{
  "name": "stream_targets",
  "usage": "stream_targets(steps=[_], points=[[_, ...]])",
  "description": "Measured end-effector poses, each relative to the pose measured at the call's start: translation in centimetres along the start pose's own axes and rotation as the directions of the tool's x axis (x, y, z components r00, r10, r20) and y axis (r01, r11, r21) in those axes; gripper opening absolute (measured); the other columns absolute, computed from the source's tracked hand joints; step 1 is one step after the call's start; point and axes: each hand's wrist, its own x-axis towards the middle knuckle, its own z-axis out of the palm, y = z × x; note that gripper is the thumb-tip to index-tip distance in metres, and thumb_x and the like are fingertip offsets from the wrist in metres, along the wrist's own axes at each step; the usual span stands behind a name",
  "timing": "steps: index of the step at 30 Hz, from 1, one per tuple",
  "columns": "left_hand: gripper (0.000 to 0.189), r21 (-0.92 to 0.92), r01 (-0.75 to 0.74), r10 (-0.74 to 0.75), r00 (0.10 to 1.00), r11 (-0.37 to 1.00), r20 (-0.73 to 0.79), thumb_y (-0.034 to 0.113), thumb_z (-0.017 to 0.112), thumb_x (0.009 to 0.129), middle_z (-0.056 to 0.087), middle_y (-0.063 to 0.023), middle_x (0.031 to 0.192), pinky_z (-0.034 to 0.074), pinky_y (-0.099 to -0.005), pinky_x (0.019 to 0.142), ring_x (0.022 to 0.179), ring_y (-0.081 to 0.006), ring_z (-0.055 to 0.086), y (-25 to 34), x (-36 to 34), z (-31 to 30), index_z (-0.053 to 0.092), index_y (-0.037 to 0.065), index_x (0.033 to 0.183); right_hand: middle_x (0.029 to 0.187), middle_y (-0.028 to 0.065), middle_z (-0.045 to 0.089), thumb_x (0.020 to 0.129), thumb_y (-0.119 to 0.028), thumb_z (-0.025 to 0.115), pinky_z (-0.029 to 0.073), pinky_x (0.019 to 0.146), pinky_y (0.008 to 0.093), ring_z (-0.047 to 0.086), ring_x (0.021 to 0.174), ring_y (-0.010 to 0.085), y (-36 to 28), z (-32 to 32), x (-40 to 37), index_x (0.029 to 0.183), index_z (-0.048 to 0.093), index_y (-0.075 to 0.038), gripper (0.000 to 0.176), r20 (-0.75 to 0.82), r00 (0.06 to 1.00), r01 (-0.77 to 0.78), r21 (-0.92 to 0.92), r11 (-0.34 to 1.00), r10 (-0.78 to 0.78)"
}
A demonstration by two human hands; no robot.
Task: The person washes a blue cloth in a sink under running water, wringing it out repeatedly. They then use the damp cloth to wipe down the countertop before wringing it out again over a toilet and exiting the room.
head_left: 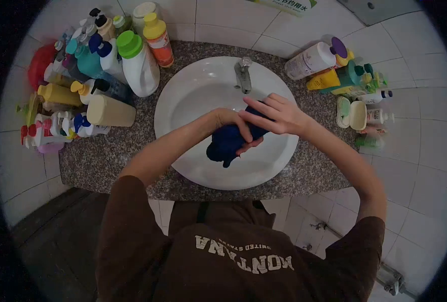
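A bunched dark blue cloth (226,143) is between my two hands, over the white sink (183,163). My left hand (233,123) is closed round its middle, with fingertips showing below the fabric. From the right, my right hand (279,117) lies over the upper end of the cloth, its long fingers laid across the fabric and bits of blue showing between them. The lower end of the cloth hangs loose toward me. Just beyond my hands stands the metal faucet (244,75).
Many bottles crowd the left counter, among them a white jug with a green cap (139,65) and a cream bottle (112,110). At right stand a white bottle with a purple cap (311,60) and an opened soap box (357,116). A speckled stone counter (324,156) surrounds the sink.
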Motion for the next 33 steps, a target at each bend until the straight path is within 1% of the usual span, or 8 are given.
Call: stream_targets(steps=[2, 4, 12, 15, 17, 23, 29, 33], points=[[0.016, 0.034, 0.045, -0.044, 0.999, 0.998, -0.032, 0.013, 0.06, 0.063, 0.05, -0.0061, 0.063, 0.044, -0.028, 0.059, 0.058, -0.0212, 0.056, -0.2, -0.6, -0.3, 0.051, 0.003, 0.071, 0.102, 0.015, 0.052, 0.065, -0.011, 0.056, 0.045, 0.061, 0.0302, 0.057, 0.074, 0.0235, -0.4, 1.5, 0.4, 0.114, 0.042, -0.01, 0.051, 0.013, 0.999, -0.046, 0.021, 0.999, 0.046], [0.023, 0.134, 0.164, -0.008, 0.662, 0.977, -0.749, 0.018, 0.067, 0.058, 0.053, -0.0068, 0.065, 0.042, -0.0289, 0.056, 0.058, -0.0206, 0.054, -0.3, -0.7, -0.5, 0.054, 0.004, 0.07, 0.091, 0.0153, 0.056, 0.061, -0.011, 0.059, 0.045, 0.056, 0.0296, 0.055, 0.059, 0.0238, -1.1, 4.4, -0.3, 0.097, 0.049, 0.0, 0.039, 0.437, 0.79, -0.434, -0.096, 0.896, 0.43], [0.026, 0.571, 0.81, 0.319, 0.511, 0.132, -0.799, 0.02, 0.063, 0.058, 0.057, -0.012, 0.07, 0.043, -0.0396, 0.057, 0.066, -0.0265, 0.057, -5.2, 0.2, -6.7, 0.054, 0.01, 0.081, 0.067, 0.0171, 0.055, 0.059, -0.016, 0.063, 0.045, 0.053, 0.0376, 0.056, 0.062, 0.0318, -6.6, 16.7, -3.5, 0.069, 0.05, 0.002, 0.025, 0.493, 0.5, -0.851, 0.129, 0.508, 0.712], [0.033, 0.751, 0.637, 0.36, 0.75, -0.173, -0.554, 0.017, 0.06, 0.061, 0.056, -0.0103, 0.067, 0.044, -0.0395, 0.056, 0.066, -0.0279, 0.057, -5.0, 0.6, -7.1, 0.05, 0.014, 0.092, 0.062, 0.0133, 0.054, 0.061, -0.014, 0.061, 0.042, 0.047, 0.0349, 0.054, 0.054, 0.0263, -9.1, 17.7, -3.8, 0.066, 0.05, -0.001, 0.019, 0.579, 0.15, -0.945, 0.321, -0.056, 0.801], [0.035, 0.766, 0.441, 0.139, 0.893, -0.467, -0.429, 0.017, 0.058, 0.065, 0.055, -0.0086, 0.068, 0.042, -0.0373, 0.054, 0.066, -0.0241, 0.057, -3.6, 1.0, -6.5, 0.044, 0.014, 0.096, 0.058, 0.0045, 0.047, 0.062, -0.009, 0.055, 0.032, 0.04, 0.0281, 0.042, 0.042, 0.0172, -10.2, 16.4, -3.0, 0.064, 0.046, -0.005, 0.01, 0.891, -0.062, -0.314, 0.411, -0.856, 0.45], [0.021, 0.649, -0.08, 0.109, 0.963, -0.757, 0.247, 0.016, 0.046, 0.071, 0.049, -0.0025, 0.061, 0.04, -0.0322, 0.049, 0.059, -0.0207, 0.054, 0.5, 0.8, -6.4, 0.045, 0.012, 0.092, 0.057, -0.0018, 0.034, 0.066, -0.005, 0.048, 0.017, 0.039, 0.0207, 0.018, 0.038, 0.0067, -9.7, 10.4, -0.9, 0.063, 0.037, -0.01, 0.012, 0.852, 0.436, 0.457, 0.066, -0.887, 0.289], [0.022, 0.472, -0.039, 0.149, 0.923, -0.881, 0.355, 0.016, 0.052, 0.065, 0.045, 0.0003, 0.059, 0.039, -0.0266, 0.052, 0.059, -0.0161, 0.05, 2.1, 1.9, -4.9, 0.046, 0.01, 0.085, 0.054, -0.0014, 0.034, 0.068, -0.009, 0.05, 0.019, 0.04, 0.0207, 0.022, 0.038, 0.0069, -8.9, 6.1, -0.2, 0.072, 0.041, -0.008, 0.01, 0.925, 0.267, 0.309, 0.182, -0.933, 0.269], [0.021, 0.599, 0.088, 0.388, 0.835, -0.796, 0.392, 0.016, 0.054, 0.065, 0.045, 0.0005, 0.059, 0.039, -0.0266, 0.051, 0.056, -0.0165, 0.05, 2.1, 2.7, -4.1, 0.048, 0.009, 0.084, 0.048, -0.0032, 0.03, 0.068, -0.01, 0.048, 0.016, 0.038, 0.021, 0.019, 0.036, 0.0059, -8.9, 4.9, -1.1, 0.07, 0.039, -0.01, 0.01, 0.768, 0.587, 0.527, -0.124, -0.841, 0.255]])
